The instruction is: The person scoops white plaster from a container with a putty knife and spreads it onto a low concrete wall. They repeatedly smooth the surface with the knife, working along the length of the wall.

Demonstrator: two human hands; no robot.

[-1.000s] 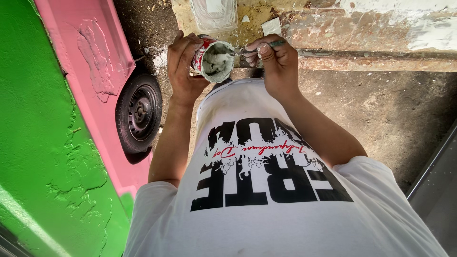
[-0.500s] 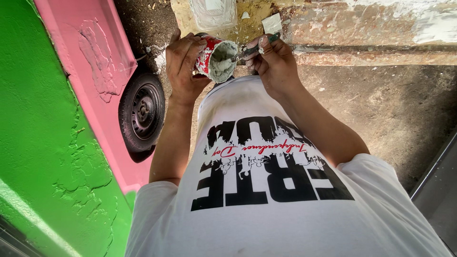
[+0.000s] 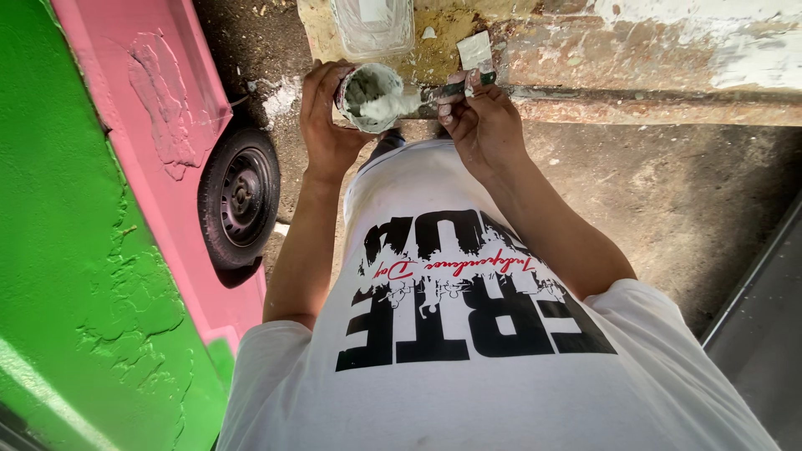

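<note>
My left hand (image 3: 324,125) grips a small open can (image 3: 368,98) holding pale grey-white putty, tipped so its mouth faces me. My right hand (image 3: 483,125) holds a putty knife (image 3: 434,93) by its dark handle, and the blade reaches into the can with a lump of putty on it. A small square scraper blade (image 3: 475,50) shows just above my right fingers; I cannot tell whether my fingers pinch it. Both hands are held out above my white printed shirt (image 3: 468,326).
A pink vehicle body (image 3: 142,108) with patches of dried filler and a black wheel (image 3: 240,197) stands at left, beside a green surface (image 3: 67,276). A clear plastic tub (image 3: 373,25) sits on a stained ledge (image 3: 635,50) ahead. Dirty concrete floor (image 3: 685,192) lies at right.
The can has tipped further so its mouth faces me. The putty knife's blade has gone into the can and lifted a lump of putty.
</note>
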